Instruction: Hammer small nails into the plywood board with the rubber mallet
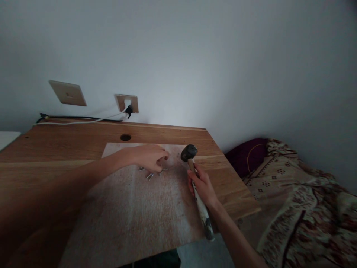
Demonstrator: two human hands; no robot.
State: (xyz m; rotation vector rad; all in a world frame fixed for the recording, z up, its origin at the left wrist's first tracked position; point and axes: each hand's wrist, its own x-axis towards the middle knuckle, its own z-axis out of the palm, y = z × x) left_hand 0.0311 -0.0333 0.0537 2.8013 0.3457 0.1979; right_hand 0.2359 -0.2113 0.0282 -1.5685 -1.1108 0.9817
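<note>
My right hand (202, 186) is closed round the wooden handle of a hammer (195, 178), just below its dark head (189, 152), which hovers over a pale plywood sheet (145, 208). My left hand (152, 157) reaches across the sheet with fingers curled down in a pinch; what it holds, if anything, is hidden. Several small metal nails (152, 173) lie on the sheet just under that hand. The hammer head is a short way right of my left fingertips.
The plywood lies on a wooden desk (55, 145) with a cable hole (125, 137). Wall sockets (127, 103) and cables run along the back edge. A bed with a patterned blanket (301, 201) and a dark pillow (248, 154) stands to the right.
</note>
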